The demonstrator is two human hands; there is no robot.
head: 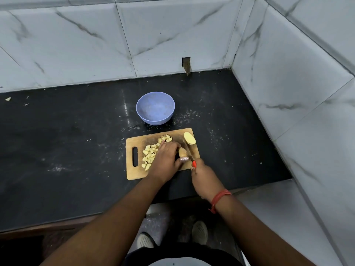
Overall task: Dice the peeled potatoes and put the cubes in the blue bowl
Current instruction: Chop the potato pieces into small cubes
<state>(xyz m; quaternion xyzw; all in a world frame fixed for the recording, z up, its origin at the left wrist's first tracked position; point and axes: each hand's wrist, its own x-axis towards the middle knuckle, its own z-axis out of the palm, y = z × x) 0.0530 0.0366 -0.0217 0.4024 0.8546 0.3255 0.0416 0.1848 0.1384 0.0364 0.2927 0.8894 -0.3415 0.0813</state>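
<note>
A wooden cutting board (pixel 138 174) lies on the black counter. On its left half sit several potato cubes (pixel 149 154). My left hand (pixel 165 160) holds a peeled potato piece (pixel 182 151) down on the board. My right hand (pixel 204 176) grips a red-handled knife (pixel 190 152), its blade against that piece. A cut potato half (pixel 189 138) lies at the board's far right corner. The blue bowl (pixel 155 108) stands behind the board; no cubes show inside it.
The black counter (pixel 67 141) is dusted with white specks and ends at marble-tiled walls behind and to the right. A small scrap (pixel 8 99) lies at the far left. My feet show below the counter's front edge.
</note>
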